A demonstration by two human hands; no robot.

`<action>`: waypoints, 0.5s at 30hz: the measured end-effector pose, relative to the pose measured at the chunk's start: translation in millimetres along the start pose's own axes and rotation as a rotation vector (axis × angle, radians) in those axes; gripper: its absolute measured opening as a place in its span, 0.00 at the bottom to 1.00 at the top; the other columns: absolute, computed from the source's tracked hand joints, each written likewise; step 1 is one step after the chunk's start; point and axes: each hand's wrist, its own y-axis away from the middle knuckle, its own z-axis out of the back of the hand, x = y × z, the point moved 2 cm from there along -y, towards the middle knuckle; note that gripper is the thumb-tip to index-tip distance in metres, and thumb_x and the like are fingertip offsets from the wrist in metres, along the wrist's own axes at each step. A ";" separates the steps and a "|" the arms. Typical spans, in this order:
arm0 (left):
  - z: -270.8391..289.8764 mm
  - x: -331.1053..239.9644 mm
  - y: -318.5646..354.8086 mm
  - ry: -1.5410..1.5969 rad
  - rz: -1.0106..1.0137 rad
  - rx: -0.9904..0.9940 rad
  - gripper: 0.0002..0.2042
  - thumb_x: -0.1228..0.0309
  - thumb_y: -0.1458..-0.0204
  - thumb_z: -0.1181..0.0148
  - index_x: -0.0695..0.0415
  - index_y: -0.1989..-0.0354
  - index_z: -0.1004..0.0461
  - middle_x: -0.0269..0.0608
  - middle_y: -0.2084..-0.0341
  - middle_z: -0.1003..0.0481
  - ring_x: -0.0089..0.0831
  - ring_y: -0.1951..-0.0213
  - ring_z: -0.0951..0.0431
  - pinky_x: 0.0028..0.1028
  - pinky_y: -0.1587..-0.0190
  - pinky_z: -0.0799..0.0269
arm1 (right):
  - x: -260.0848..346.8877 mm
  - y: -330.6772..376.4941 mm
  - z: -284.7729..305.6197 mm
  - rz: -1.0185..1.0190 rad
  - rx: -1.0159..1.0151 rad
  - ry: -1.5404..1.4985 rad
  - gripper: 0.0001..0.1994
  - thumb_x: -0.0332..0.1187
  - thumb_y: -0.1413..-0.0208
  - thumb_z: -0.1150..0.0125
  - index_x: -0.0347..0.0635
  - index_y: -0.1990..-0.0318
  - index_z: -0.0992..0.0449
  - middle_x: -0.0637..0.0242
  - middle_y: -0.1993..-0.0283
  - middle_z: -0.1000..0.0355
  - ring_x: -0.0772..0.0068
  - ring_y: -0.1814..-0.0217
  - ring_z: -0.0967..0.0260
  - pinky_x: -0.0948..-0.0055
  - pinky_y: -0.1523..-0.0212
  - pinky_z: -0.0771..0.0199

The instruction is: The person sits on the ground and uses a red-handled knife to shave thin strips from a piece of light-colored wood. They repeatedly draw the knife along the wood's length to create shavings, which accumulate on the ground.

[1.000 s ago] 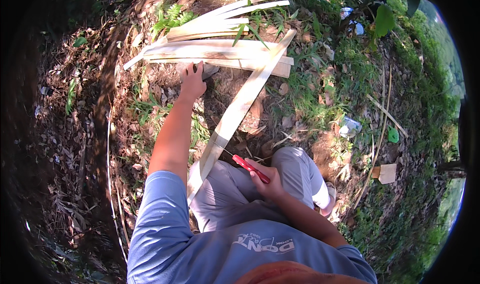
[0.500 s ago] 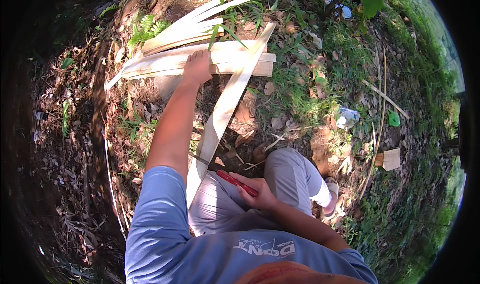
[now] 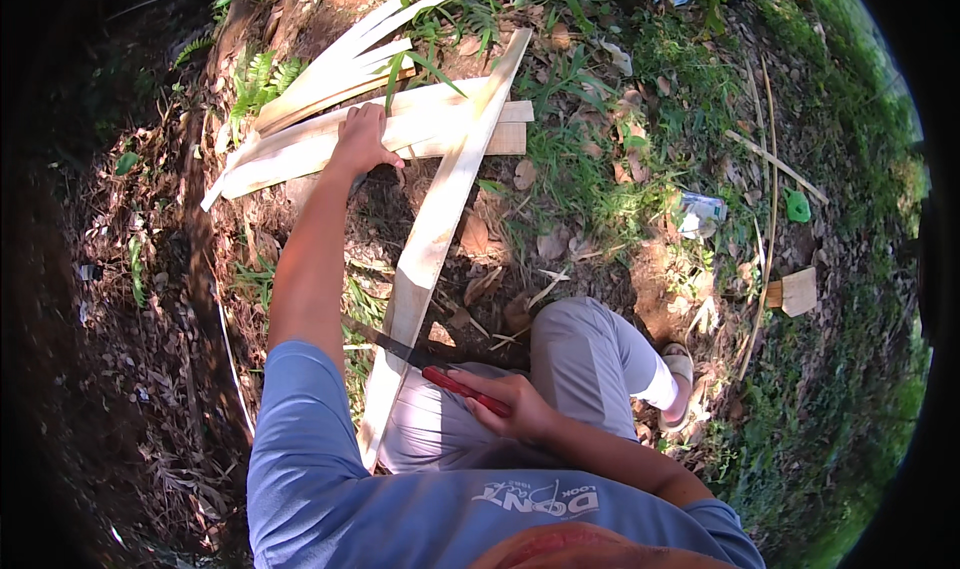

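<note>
- Gripping the red-handled knife (image 3: 440, 376), your right hand (image 3: 515, 407) holds the blade across the long strip (image 3: 450, 189); its tip is hard to make out.
- Your left hand (image 3: 362, 141) rests on pale strips (image 3: 425, 129); I cannot tell whether it pinches them.

My left hand (image 3: 362, 141), thumb spread, lies over the flat, pale wooden strips (image 3: 275, 167) on leafy brown ground (image 3: 555, 241). My right hand (image 3: 515, 409) grips a red-handled knife (image 3: 462, 387), its dark metal blade crossing one long, slanting pale wooden strip (image 3: 440, 231).
</note>
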 end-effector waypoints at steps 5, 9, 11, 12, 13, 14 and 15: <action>7.7 -15.8 2.1 0.060 -0.081 -0.087 0.43 0.57 0.80 0.08 0.58 0.53 0.29 0.43 0.54 0.26 0.49 0.45 0.29 0.44 0.38 0.31 | -4.3 1.8 -1.2 0.040 0.028 0.029 0.30 0.28 0.39 0.33 0.50 0.27 0.26 0.55 0.64 0.16 0.52 0.68 0.17 0.60 0.62 0.16; 13.1 -59.6 -0.2 0.125 -0.255 -0.203 0.44 0.59 0.82 0.07 0.61 0.54 0.29 0.45 0.57 0.28 0.49 0.49 0.29 0.44 0.43 0.29 | 3.0 11.0 -3.3 0.053 0.100 0.132 0.34 0.30 0.40 0.32 0.54 0.24 0.29 0.57 0.66 0.17 0.49 0.71 0.18 0.55 0.65 0.16; 4.4 -80.6 -0.1 0.129 -0.307 -0.166 0.44 0.58 0.82 0.08 0.61 0.54 0.29 0.45 0.57 0.27 0.50 0.49 0.29 0.44 0.43 0.29 | 0.5 13.7 -6.7 0.036 0.104 0.125 0.35 0.31 0.40 0.32 0.55 0.23 0.31 0.55 0.67 0.18 0.47 0.72 0.20 0.53 0.67 0.17; 1.0 -91.7 -2.5 0.132 -0.340 -0.153 0.44 0.58 0.82 0.08 0.61 0.54 0.29 0.46 0.57 0.27 0.50 0.49 0.29 0.44 0.43 0.28 | -2.1 14.7 -8.0 0.030 0.101 0.127 0.36 0.31 0.40 0.32 0.55 0.22 0.32 0.55 0.68 0.19 0.47 0.72 0.20 0.52 0.67 0.17; -8.0 -98.5 -2.3 0.106 -0.349 -0.169 0.44 0.57 0.81 0.08 0.61 0.54 0.29 0.46 0.57 0.27 0.49 0.49 0.28 0.44 0.43 0.28 | -5.9 16.4 -10.5 0.020 0.089 0.114 0.36 0.31 0.40 0.32 0.54 0.22 0.33 0.54 0.67 0.18 0.46 0.72 0.20 0.52 0.66 0.17; -17.2 -105.2 0.0 0.079 -0.359 -0.184 0.44 0.56 0.81 0.09 0.61 0.54 0.28 0.46 0.57 0.27 0.49 0.49 0.28 0.44 0.43 0.28 | -10.3 17.5 -14.2 0.009 0.076 0.102 0.36 0.31 0.40 0.32 0.54 0.22 0.33 0.54 0.66 0.18 0.46 0.71 0.19 0.53 0.66 0.16; -27.3 -109.7 0.9 0.057 -0.370 -0.200 0.43 0.56 0.81 0.09 0.61 0.54 0.28 0.45 0.57 0.27 0.49 0.49 0.27 0.44 0.43 0.28 | -11.2 16.0 -15.1 -0.004 0.063 0.093 0.36 0.31 0.40 0.33 0.54 0.22 0.34 0.53 0.65 0.17 0.46 0.70 0.19 0.53 0.65 0.16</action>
